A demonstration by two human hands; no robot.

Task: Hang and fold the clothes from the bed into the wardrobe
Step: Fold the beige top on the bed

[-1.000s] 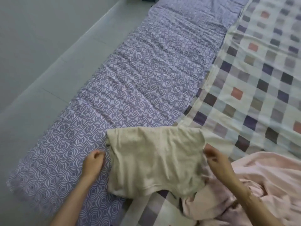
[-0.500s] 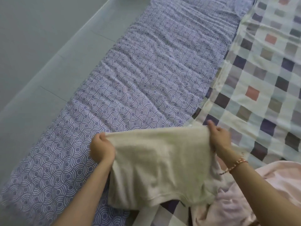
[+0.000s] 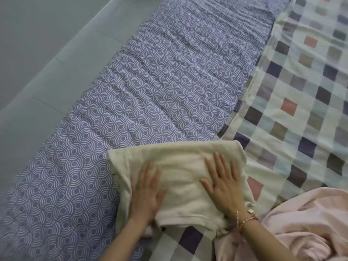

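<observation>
A cream garment (image 3: pixel 180 162) lies folded into a rough rectangle on the bed, straddling the purple patterned sheet and the checked cover. My left hand (image 3: pixel 146 191) lies flat on its left half, fingers straight and together. My right hand (image 3: pixel 222 181) presses flat on its right half, fingers spread; a red-and-gold bracelet sits on that wrist. A crumpled pale pink garment (image 3: pixel 305 223) lies at the lower right, touching the cream garment's near right corner.
The purple patterned sheet (image 3: pixel 160 81) runs along the bed's left side. The checked cover (image 3: pixel 301 91) spreads over the right. Grey tiled floor (image 3: pixel 37 63) lies left of the bed edge. No wardrobe is in view.
Both hands let go of the cream garment's top corners after folding it over. They now lie flat on top of it. The view has shifted slightly.
</observation>
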